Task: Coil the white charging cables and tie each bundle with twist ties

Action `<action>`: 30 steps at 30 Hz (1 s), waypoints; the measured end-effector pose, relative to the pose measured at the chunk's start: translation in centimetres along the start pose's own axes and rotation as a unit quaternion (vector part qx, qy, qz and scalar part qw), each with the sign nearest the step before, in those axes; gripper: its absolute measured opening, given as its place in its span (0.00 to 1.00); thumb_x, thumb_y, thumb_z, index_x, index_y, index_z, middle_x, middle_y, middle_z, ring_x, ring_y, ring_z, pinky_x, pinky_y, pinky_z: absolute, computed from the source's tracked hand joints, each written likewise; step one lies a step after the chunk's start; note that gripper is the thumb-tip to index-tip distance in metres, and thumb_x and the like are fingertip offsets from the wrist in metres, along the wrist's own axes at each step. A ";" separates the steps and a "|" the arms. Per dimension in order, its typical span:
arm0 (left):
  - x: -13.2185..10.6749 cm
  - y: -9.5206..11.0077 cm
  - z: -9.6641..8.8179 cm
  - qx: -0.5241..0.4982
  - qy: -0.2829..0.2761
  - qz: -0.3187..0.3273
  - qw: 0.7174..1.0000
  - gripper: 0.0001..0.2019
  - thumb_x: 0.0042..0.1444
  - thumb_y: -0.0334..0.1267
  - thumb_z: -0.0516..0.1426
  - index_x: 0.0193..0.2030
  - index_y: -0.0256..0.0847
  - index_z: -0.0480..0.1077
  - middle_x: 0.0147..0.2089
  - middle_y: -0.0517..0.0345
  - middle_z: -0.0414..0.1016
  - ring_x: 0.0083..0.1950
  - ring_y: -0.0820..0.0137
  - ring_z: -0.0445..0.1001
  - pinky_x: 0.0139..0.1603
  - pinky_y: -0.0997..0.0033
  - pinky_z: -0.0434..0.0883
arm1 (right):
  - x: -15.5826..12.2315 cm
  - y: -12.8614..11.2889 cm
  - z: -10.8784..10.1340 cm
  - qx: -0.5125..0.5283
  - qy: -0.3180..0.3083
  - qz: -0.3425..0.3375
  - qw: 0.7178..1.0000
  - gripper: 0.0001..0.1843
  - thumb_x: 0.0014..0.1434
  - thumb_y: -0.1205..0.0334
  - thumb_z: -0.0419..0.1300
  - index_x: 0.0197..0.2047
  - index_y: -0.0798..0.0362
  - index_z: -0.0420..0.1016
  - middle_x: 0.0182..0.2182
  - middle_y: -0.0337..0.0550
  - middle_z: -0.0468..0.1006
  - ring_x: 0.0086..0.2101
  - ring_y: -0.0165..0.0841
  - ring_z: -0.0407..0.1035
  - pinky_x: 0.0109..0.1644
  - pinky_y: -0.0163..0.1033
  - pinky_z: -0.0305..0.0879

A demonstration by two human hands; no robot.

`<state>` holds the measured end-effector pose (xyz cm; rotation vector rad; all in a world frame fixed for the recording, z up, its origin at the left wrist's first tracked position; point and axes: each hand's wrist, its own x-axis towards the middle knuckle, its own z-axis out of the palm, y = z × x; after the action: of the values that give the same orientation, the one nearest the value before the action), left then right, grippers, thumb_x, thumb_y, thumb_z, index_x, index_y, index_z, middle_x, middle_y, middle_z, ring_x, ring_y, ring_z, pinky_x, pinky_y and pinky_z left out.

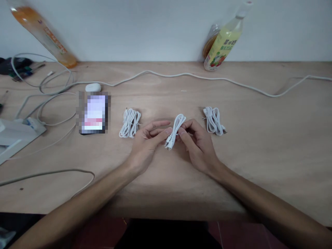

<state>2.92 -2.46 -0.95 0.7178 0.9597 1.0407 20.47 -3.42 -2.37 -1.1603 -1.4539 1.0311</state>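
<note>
A bundled white cable (175,129) lies in the middle of the wooden table (259,145), pinched from both sides. My left hand (147,141) grips its lower end with thumb and fingers. My right hand (198,143) pinches the bundle's middle from the right. Two more coiled white cables rest on the table: one (130,122) to the left of my hands, one (214,120) to the right.
A phone (93,113) lies left of the bundles, a small white case (93,87) behind it. A long white cord (207,77) crosses the table's back. Two drink bottles (224,41) (44,33) lean on the wall. Loose cables and a power strip (15,133) sit far left.
</note>
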 end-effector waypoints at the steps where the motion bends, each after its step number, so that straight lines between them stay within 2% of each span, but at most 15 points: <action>1: 0.0 0.0 0.0 -0.001 0.000 0.000 1.000 0.17 0.54 0.42 0.77 0.49 0.41 0.86 0.40 0.54 0.90 0.41 0.65 0.86 0.48 0.63 0.80 | 0.0 0.0 0.0 0.007 -0.001 -0.003 1.000 0.11 0.74 0.54 0.61 0.39 0.47 0.71 0.31 0.34 0.73 0.25 0.29 0.61 0.28 0.37 0.62; 9: 0.0 0.0 -0.1 0.009 -0.012 0.004 1.000 0.14 0.56 0.44 0.76 0.47 0.41 0.87 0.43 0.52 0.89 0.43 0.65 0.85 0.46 0.65 0.80 | 0.1 0.0 0.0 0.013 -0.001 0.002 1.000 0.12 0.73 0.53 0.62 0.38 0.48 0.72 0.31 0.35 0.74 0.26 0.29 0.63 0.28 0.36 0.63; 15: -0.1 0.0 -0.1 0.001 -0.017 0.010 1.000 0.14 0.58 0.44 0.75 0.47 0.42 0.87 0.46 0.51 0.90 0.45 0.64 0.86 0.51 0.62 0.81 | 0.1 0.0 0.0 0.017 0.003 -0.006 1.000 0.12 0.74 0.51 0.62 0.39 0.47 0.70 0.33 0.35 0.74 0.26 0.29 0.64 0.27 0.36 0.63; 18: -0.2 0.2 0.2 0.006 -0.025 0.018 1.000 0.16 0.55 0.42 0.76 0.49 0.41 0.87 0.49 0.50 0.90 0.49 0.61 0.87 0.56 0.60 0.81 | 0.1 0.2 0.0 0.007 0.017 -0.009 1.000 0.11 0.75 0.52 0.61 0.40 0.46 0.70 0.34 0.36 0.75 0.28 0.30 0.66 0.28 0.37 0.64; 20: -0.3 0.3 0.3 0.014 -0.034 0.031 0.999 0.21 0.50 0.38 0.79 0.51 0.41 0.86 0.50 0.50 0.91 0.52 0.60 0.88 0.58 0.59 0.82 | 0.0 0.3 0.0 -0.008 0.026 -0.018 0.999 0.09 0.75 0.53 0.61 0.41 0.46 0.70 0.35 0.37 0.75 0.30 0.31 0.68 0.30 0.38 0.66; 23: -0.3 0.2 0.4 0.018 -0.046 0.058 0.997 0.25 0.43 0.32 0.81 0.50 0.41 0.85 0.47 0.52 0.91 0.51 0.61 0.88 0.56 0.61 0.84 | -0.1 0.4 0.1 -0.028 0.032 -0.044 0.998 0.06 0.75 0.56 0.60 0.43 0.46 0.71 0.36 0.38 0.76 0.33 0.33 0.70 0.33 0.39 0.68; 25: -0.3 0.2 0.3 0.020 -0.047 0.075 0.996 0.24 0.43 0.32 0.81 0.48 0.42 0.85 0.46 0.53 0.91 0.50 0.62 0.88 0.55 0.62 0.84 | -0.2 0.2 0.1 -0.036 0.034 -0.064 0.997 0.04 0.74 0.59 0.60 0.44 0.46 0.72 0.37 0.38 0.77 0.33 0.33 0.71 0.34 0.39 0.68; 30: -0.6 0.4 0.3 0.057 -0.038 0.104 0.992 0.20 0.47 0.33 0.80 0.48 0.42 0.86 0.46 0.54 0.91 0.52 0.60 0.89 0.62 0.59 0.83 | -0.6 -0.2 0.0 -0.082 0.048 -0.097 0.991 0.01 0.74 0.60 0.61 0.46 0.46 0.73 0.39 0.40 0.76 0.36 0.34 0.72 0.36 0.40 0.69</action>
<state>2.92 -2.88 -0.33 0.9614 0.8970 1.1370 20.48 -4.02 -2.27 -1.1421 -1.5619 0.7235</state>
